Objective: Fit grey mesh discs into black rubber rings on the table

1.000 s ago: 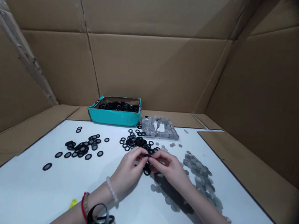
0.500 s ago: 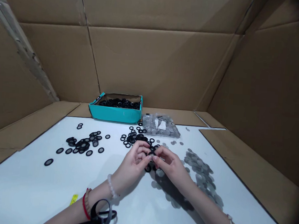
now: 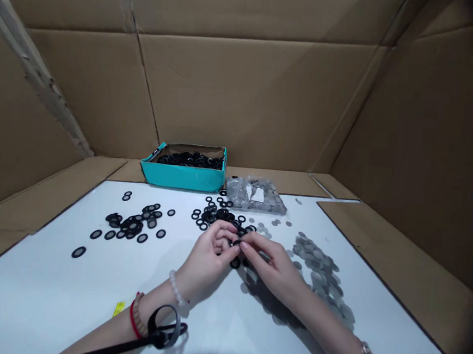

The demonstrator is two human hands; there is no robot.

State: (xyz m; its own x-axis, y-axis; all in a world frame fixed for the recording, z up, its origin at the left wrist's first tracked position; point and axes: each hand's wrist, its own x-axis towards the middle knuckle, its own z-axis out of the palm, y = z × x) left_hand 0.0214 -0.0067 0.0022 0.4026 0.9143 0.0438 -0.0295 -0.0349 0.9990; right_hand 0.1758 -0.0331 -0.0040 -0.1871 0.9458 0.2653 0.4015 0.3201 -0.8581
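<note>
My left hand (image 3: 209,254) and my right hand (image 3: 272,264) meet fingertip to fingertip over the white table (image 3: 47,293). Both pinch a small black ring (image 3: 236,243) between them. More black rings (image 3: 217,216) lie in a loose pile just beyond my fingers. Under and to the right of my right hand spreads a heap of grey metal discs (image 3: 319,273). To the left lies a group of black rings with grey centres (image 3: 132,226).
A teal box (image 3: 183,175) holding black rings stands at the back edge, with a clear bag of grey discs (image 3: 255,195) beside it. Cardboard walls (image 3: 243,90) close in the table on three sides. A black strap (image 3: 159,332) hangs off my left wrist.
Both hands have edged a little away from me toward the ring pile, still joined at the fingertips. The view has tipped slightly.
</note>
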